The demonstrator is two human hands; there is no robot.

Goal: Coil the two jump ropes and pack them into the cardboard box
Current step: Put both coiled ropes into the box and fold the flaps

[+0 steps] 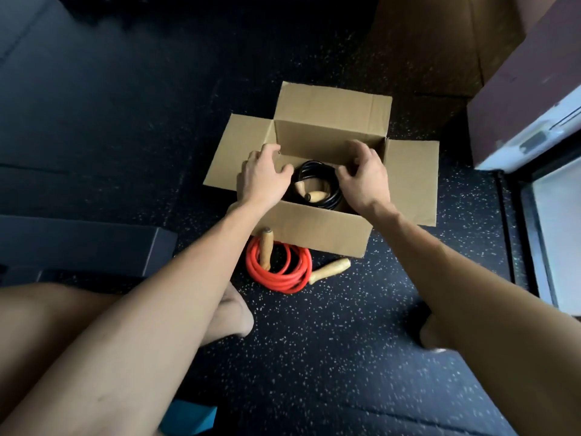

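An open cardboard box (pixel 314 229) stands on the floor with all its flaps spread outward. Inside it lies a coiled black jump rope (pixel 327 179) with two wooden handles in its middle. My left hand (pixel 264 176) hovers over the box's left side, fingers loosely curled, holding nothing. Over the right side is my right hand (pixel 364 179), also loosely curled and empty, its thumb near the black coil. A coiled orange jump rope (pixel 278 269) with wooden handles lies on the floor against the box's near wall.
The floor (pixel 345 341) is dark speckled rubber. My bare knee and foot (pixel 232 316) are just left of the orange rope. A dark low block (pixel 88 247) sits to the left, and a brown-and-white cabinet (pixel 528 121) with a glass door stands at the right.
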